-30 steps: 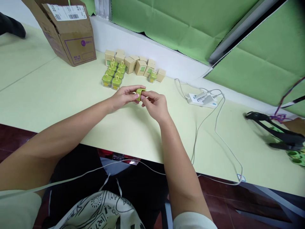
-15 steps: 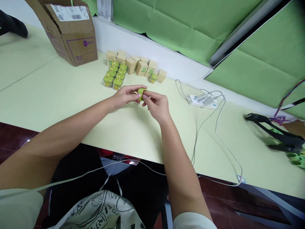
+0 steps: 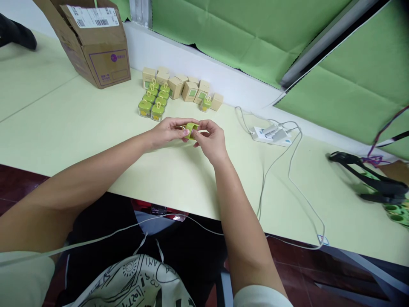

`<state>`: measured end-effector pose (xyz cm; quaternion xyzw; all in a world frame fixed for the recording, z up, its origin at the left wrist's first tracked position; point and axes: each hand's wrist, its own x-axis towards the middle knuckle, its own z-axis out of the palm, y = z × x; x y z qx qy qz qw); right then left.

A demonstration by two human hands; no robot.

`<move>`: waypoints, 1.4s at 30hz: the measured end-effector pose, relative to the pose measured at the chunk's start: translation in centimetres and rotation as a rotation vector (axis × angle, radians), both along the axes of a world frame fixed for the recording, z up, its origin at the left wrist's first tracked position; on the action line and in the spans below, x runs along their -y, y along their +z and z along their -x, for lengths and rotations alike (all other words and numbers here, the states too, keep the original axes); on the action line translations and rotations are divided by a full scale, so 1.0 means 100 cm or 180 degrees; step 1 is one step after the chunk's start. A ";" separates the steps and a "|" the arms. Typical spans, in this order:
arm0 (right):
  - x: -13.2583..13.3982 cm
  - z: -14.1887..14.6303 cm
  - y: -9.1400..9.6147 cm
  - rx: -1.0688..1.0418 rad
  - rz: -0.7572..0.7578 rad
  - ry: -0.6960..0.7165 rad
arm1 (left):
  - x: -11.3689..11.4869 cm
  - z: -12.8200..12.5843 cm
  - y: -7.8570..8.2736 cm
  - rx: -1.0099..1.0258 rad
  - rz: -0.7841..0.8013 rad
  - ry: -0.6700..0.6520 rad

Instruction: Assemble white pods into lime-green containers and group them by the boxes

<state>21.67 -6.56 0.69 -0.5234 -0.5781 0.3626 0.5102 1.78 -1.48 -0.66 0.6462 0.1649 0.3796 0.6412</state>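
My left hand (image 3: 165,132) pinches a small green lid (image 3: 191,126) above the table, with a pale loop showing near its fingertips. The lid is tilted, its hollow side turned to the right. My right hand (image 3: 212,140) is closed at the lid's open side, thumb and fingers at the rim and partly inside; whether a small piece sits between them is hidden. Beyond my left hand stand several clear little jars (image 3: 157,111) with green lids and loops, in two rows. Another green-lidded jar (image 3: 205,104) stands apart to the right.
Several small kraft boxes (image 3: 191,91) line the wall behind the jars. A large cardboard carton (image 3: 108,64) stands at the back left. To the right lie a white power strip (image 3: 270,135) with plugs and loose cables, and a black stand-like object (image 3: 377,183).
Both hands have lowered slightly with the lid. The lid has turned so that more of its hollow inside shows, and the right fingers have shifted at its rim.
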 end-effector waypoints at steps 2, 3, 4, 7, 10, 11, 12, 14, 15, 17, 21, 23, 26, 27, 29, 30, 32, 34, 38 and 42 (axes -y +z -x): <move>0.001 0.000 0.001 -0.0057 0.0048 0.0227 | 0.000 0.000 0.000 0.0010 -0.0013 -0.0062; 0.002 0.000 0.001 -0.0099 0.0057 0.0307 | -0.001 0.001 0.001 0.0017 -0.0012 -0.0092; 0.003 0.000 0.002 -0.0148 0.0060 0.0357 | -0.001 0.001 0.001 0.0023 -0.0012 -0.0120; 0.004 0.000 0.002 -0.0256 0.0088 0.0441 | -0.003 0.002 0.000 0.0031 -0.0032 -0.0213; 0.004 0.000 0.000 -0.0260 0.0072 0.0488 | -0.003 0.003 0.001 0.0040 -0.0002 -0.0292; 0.004 0.000 0.000 -0.0265 0.0052 0.0491 | -0.003 0.003 0.002 0.0052 0.0030 -0.0304; 0.004 0.000 0.000 -0.0280 0.0035 0.0493 | -0.002 0.002 0.003 0.0072 0.0072 -0.0307; 0.004 0.001 0.002 -0.0329 0.0015 0.0512 | 0.000 0.001 0.006 0.0144 0.0158 -0.0300; 0.004 0.001 0.003 -0.0353 0.0012 0.0532 | 0.001 0.001 0.007 0.0194 0.0198 -0.0293; 0.004 0.001 0.006 -0.0388 0.0009 0.0574 | 0.002 -0.001 0.008 0.0293 0.0260 -0.0289; 0.006 0.001 0.009 -0.0426 0.0016 0.0638 | 0.002 -0.001 0.005 0.0333 0.0366 -0.0324; 0.006 0.001 0.008 -0.0421 0.0040 0.0664 | 0.001 -0.001 0.003 0.0297 0.0375 -0.0333; 0.007 0.002 0.006 -0.0400 0.0099 0.0652 | 0.001 -0.001 0.002 0.0269 0.0341 -0.0347; 0.007 0.001 0.006 -0.0422 0.0117 0.0642 | 0.001 -0.001 0.003 0.0273 0.0337 -0.0356; 0.007 0.001 0.006 -0.0527 0.0137 0.0634 | 0.001 -0.001 0.005 0.0277 0.0339 -0.0378; 0.007 0.000 0.006 -0.0593 0.0143 0.0645 | 0.002 -0.001 0.006 0.0259 0.0333 -0.0387; 0.006 0.000 0.006 -0.0664 0.0142 0.0677 | 0.002 0.000 0.007 0.0203 0.0312 -0.0387; 0.005 0.000 0.004 -0.0610 0.0129 0.0687 | 0.002 0.000 0.007 0.0178 0.0293 -0.0371; 0.005 0.002 0.001 -0.0463 0.0069 0.0599 | 0.003 0.000 0.006 0.0253 0.0300 -0.0370; 0.006 0.002 0.004 -0.0573 0.0055 0.0652 | 0.004 0.000 0.007 0.0275 0.0314 -0.0410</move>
